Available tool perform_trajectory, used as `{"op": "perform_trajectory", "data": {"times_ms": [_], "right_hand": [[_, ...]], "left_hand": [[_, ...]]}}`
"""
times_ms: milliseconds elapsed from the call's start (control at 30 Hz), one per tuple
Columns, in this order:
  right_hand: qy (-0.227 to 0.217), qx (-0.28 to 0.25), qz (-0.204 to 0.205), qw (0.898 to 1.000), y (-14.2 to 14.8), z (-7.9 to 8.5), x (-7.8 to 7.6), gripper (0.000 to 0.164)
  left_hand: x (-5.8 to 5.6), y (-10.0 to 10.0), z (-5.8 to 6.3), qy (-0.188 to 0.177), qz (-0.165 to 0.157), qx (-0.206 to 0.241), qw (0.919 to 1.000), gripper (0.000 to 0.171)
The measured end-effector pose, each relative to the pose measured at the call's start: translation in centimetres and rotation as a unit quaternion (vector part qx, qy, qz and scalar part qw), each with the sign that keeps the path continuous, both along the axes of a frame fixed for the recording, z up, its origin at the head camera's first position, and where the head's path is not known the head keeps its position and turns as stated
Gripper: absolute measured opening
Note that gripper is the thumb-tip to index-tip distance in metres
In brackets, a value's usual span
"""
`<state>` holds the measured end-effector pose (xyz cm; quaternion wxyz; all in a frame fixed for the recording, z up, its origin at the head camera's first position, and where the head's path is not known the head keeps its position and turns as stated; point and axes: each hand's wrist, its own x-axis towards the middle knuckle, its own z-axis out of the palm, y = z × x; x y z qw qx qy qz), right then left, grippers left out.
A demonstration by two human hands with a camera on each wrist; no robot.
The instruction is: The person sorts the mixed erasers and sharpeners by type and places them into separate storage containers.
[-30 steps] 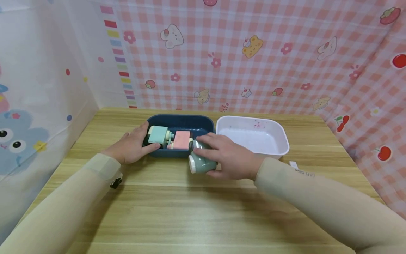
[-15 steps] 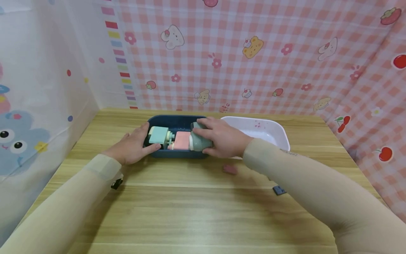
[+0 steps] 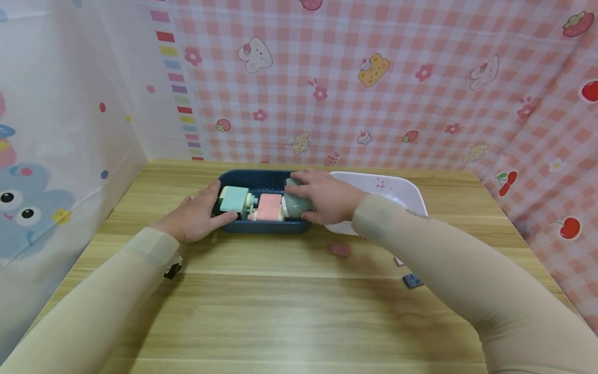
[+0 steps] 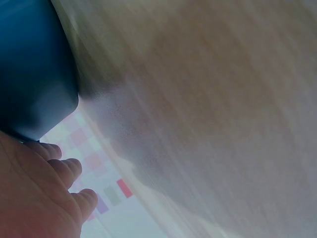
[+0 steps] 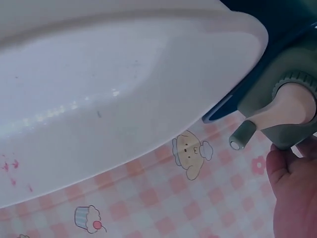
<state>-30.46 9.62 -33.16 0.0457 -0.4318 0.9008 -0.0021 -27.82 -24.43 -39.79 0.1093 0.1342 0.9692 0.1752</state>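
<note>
A navy blue bin [image 3: 266, 226] stands at the back of the table. Inside it lie a mint green hand-crank pencil sharpener [image 3: 235, 199] and, to its right, a pink one [image 3: 270, 206]. My left hand [image 3: 198, 215] holds the bin's left end, thumb over the front rim. Against the bin's right end, my right hand [image 3: 334, 197] grips a dark green pencil sharpener [image 3: 296, 203], lying tilted beside the pink one. In the right wrist view, its crank [image 5: 287, 106] faces the camera. The bin's wall [image 4: 39, 74] shows beside my left fingers in the left wrist view.
To the right, touching or nearly touching the blue bin, is a white bin [image 3: 413, 195], partly behind my right arm. On the table lie a small pinkish-red flat piece [image 3: 339, 250] and a dark blue one [image 3: 412, 281]. A pink piece [image 3: 398, 262] peeks out by the sleeve.
My right hand has carried the dark green pencil sharpener from in front of the blue bin up into its right end. Small flat pieces have come into view. The left hand stays put.
</note>
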Motion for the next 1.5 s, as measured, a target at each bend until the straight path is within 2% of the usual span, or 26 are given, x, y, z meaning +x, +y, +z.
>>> {"op": "perform_trajectory", "data": {"times_ms": [200,433,867,1100,1300,1500], "right_hand": [[0.0,0.025,0.016,1.0,-0.7,0.1,-0.5,0.067],[-0.007,0.073,0.004,0.997,-1.5,0.0,-0.7,0.065],[-0.011,0.107,-0.008,0.994,-2.3,-0.2,-0.9,0.058],[-0.035,0.096,-0.012,0.995,-2.3,-0.2,-0.9,0.065],[-0.028,0.088,-0.013,0.996,-1.4,-0.1,-0.7,0.054],[-0.019,0.075,-0.013,0.997,-0.4,-1.0,-0.6,0.052]], "left_hand": [[0.1,0.1,0.0,0.003,-0.001,-0.002,1.0,0.111],[0.0,0.0,-0.2,0.004,0.0,-0.003,1.0,0.111],[0.0,0.1,-0.1,0.002,0.003,-0.003,1.0,0.111],[0.1,0.2,0.0,0.001,0.003,-0.003,1.0,0.111],[0.2,0.1,0.1,-0.003,0.001,0.002,1.0,0.11],[0.0,-0.1,-0.1,-0.003,0.001,0.0,1.0,0.108]]}}
